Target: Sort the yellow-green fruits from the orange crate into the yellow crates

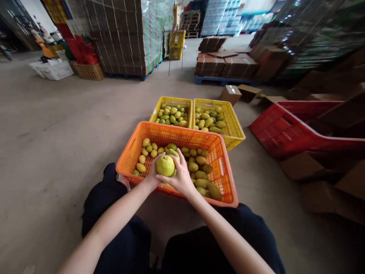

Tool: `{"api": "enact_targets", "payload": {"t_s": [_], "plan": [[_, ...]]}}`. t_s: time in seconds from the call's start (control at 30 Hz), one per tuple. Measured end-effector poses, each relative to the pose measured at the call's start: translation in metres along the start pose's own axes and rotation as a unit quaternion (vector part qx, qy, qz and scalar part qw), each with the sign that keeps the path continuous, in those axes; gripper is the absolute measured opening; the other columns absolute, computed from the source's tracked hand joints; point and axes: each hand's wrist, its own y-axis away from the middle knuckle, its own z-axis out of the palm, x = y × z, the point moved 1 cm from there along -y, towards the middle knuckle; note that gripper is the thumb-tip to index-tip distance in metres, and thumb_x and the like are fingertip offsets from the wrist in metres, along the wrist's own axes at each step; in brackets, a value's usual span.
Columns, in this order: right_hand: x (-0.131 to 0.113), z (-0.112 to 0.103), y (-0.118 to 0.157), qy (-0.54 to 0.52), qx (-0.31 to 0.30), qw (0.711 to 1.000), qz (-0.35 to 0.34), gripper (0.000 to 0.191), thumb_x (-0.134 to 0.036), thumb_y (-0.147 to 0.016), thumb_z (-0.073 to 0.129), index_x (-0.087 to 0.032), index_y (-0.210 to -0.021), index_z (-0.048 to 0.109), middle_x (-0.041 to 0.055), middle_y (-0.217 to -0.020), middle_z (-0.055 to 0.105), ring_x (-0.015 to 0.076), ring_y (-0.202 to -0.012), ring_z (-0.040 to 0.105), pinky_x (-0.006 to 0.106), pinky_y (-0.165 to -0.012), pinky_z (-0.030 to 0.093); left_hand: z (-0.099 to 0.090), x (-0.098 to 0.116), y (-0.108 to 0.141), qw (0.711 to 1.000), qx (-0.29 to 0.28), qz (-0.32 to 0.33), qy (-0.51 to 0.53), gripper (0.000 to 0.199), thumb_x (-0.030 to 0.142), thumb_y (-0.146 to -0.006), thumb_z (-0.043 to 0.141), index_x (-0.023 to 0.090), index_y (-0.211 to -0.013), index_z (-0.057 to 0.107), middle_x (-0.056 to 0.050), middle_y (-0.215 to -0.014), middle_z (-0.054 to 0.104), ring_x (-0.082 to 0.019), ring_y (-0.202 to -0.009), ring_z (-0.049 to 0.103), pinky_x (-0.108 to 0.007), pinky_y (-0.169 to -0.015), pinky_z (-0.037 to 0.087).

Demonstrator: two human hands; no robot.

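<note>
A round yellow-green fruit [165,166] is held up over the orange crate [228,167], between my two hands. My left hand [154,172] is wrapped against the fruit's left side. My right hand [181,173] grips its right side, with the thumb across the bottom front and the fingers behind. Another green fruit [173,153] shows just behind, close to my right fingers; whether they touch it I cannot tell. Inside the orange crate, small yellow fruits [141,167] lie at the left and longer green-yellow fruits [201,174] at the right.
Two yellow crates [236,131] of fruit stand just beyond the orange one. A red crate [273,133] and cardboard boxes [303,169] are at the right. Farther back are wrapped stacks on pallets [122,38], a white crate [58,70] and a basket [91,71].
</note>
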Motion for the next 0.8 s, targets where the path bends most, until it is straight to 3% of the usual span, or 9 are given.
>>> {"api": "enact_targets", "payload": {"t_s": [0.17,0.27,0.37,0.47,0.63,0.8], "plan": [[-0.011,0.002,0.004,-0.019,0.032,0.997,-0.069,0.071,-0.045,-0.064,0.082,-0.022,-0.125,0.054,0.0156,-0.130,0.060,0.0387,-0.138,0.038,0.061,-0.109,0.037,0.003,0.008,-0.006,0.996,-0.068,-0.042,-0.034,0.037,0.054,-0.083,0.063,0.017,-0.086,0.067,-0.004,-0.084,0.070,-0.025,-0.098,0.067,-0.030,-0.084,0.054],[-0.016,-0.004,0.005,-0.029,0.064,0.993,-0.091,0.068,-0.041,-0.064,0.083,-0.023,-0.123,0.054,0.0134,-0.117,0.066,0.0356,-0.120,0.055,0.054,-0.100,0.047,0.010,0.025,-0.011,0.993,-0.088,-0.062,-0.047,0.043,0.056,-0.077,0.068,0.016,-0.093,0.066,-0.008,-0.094,0.071,-0.026,-0.098,0.068,-0.034,-0.084,0.056],[-0.016,-0.016,0.002,-0.068,0.116,0.990,-0.049,0.068,-0.041,-0.064,0.083,-0.024,-0.121,0.051,0.0108,-0.113,0.065,0.0294,-0.103,0.063,0.046,-0.089,0.053,0.017,0.046,-0.013,0.995,-0.086,0.009,-0.055,0.039,0.040,-0.068,0.080,0.019,-0.098,0.065,-0.006,-0.104,0.070,-0.023,-0.097,0.068,-0.034,-0.087,0.054],[-0.009,-0.034,-0.005,-0.108,0.168,0.980,0.000,0.067,-0.040,-0.064,0.083,-0.025,-0.119,0.048,0.0081,-0.113,0.063,0.0260,-0.100,0.064,0.042,-0.088,0.054,0.024,0.064,-0.004,0.984,-0.109,0.093,-0.109,0.043,0.023,-0.061,0.084,0.022,-0.099,0.065,-0.003,-0.109,0.069,-0.021,-0.096,0.068,-0.033,-0.089,0.052],[-0.002,-0.054,-0.012,-0.082,0.198,0.977,-0.020,0.060,-0.031,-0.067,0.079,-0.026,-0.118,0.048,0.0073,-0.116,0.062,0.0273,-0.108,0.061,0.046,-0.096,0.049,0.039,0.074,0.028,0.911,-0.193,0.205,-0.302,0.054,0.008,-0.052,0.087,0.020,-0.101,0.066,-0.007,-0.111,0.067,-0.024,-0.108,0.061,-0.034,-0.098,0.043],[-0.006,-0.051,-0.004,-0.041,0.185,0.979,-0.070,0.058,-0.025,-0.073,0.073,-0.027,-0.124,0.045,0.0106,-0.124,0.060,0.0291,-0.115,0.060,0.048,-0.099,0.048,0.048,0.070,0.045,0.841,-0.228,0.286,-0.398,0.047,0.010,-0.058,0.083,0.022,-0.101,0.068,-0.007,-0.110,0.065,-0.025,-0.110,0.057,-0.035,-0.103,0.037]]}}
